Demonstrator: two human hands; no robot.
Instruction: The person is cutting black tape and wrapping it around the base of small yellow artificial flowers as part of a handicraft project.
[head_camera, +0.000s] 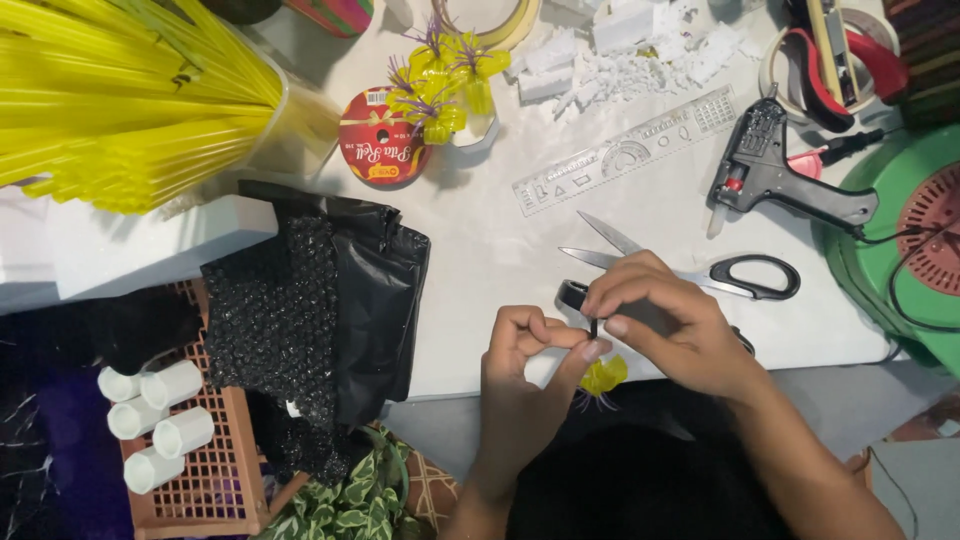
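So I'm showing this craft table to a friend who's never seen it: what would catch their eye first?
Probably the bundle of bright yellow straws fanning across the top left. Next, the two hands, left hand and right hand, pinching a small yellow flower piece at the table's near edge, with open scissors just behind and a black glue gun at upper right.

From here I can't make out the small dark piece (593, 327) pinched between my fingertips — too tiny. My right hand (665, 325) covers one scissor handle (745, 342), and the yellow straws (110, 95) and green fan (915, 240) run off the frame edges.
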